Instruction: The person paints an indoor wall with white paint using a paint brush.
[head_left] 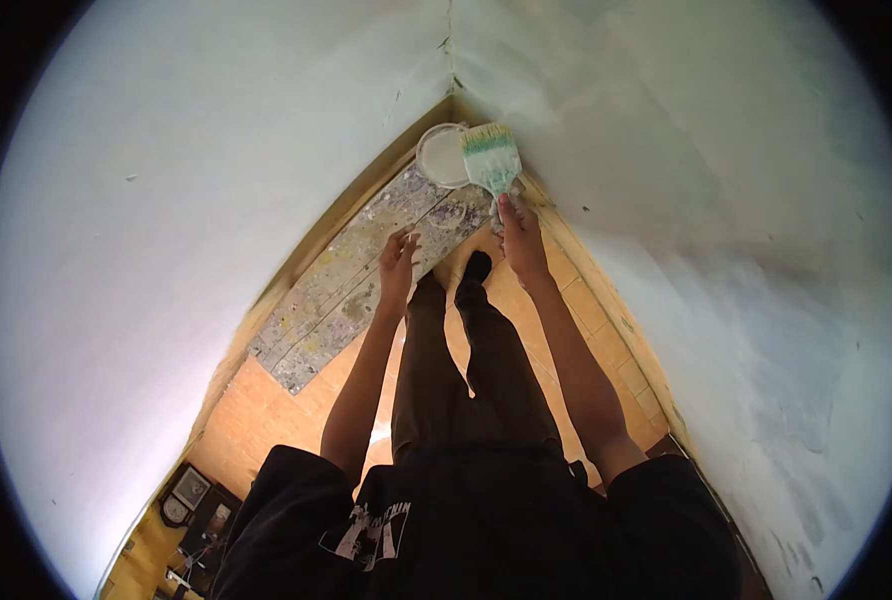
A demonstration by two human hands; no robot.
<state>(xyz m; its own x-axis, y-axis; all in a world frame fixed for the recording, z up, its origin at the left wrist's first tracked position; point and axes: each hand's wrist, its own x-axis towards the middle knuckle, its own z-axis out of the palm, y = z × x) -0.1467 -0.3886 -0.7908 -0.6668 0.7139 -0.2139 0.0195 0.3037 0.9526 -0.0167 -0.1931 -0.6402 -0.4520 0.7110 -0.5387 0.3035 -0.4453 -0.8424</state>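
My right hand is closed round the handle of a wide paint brush, its pale bristles pointing away from me and green paint along their base. The brush overlaps the right edge of a round white bucket, which holds whitish paint and stands in the corner. My left hand hangs over the edge of a paint-spattered plank bench, fingers loosely bent and apart, nothing in them.
Pale walls rise on the left and right and meet at the corner ahead. Orange floor tiles lie below, under my legs. Dark framed objects stand at the lower left.
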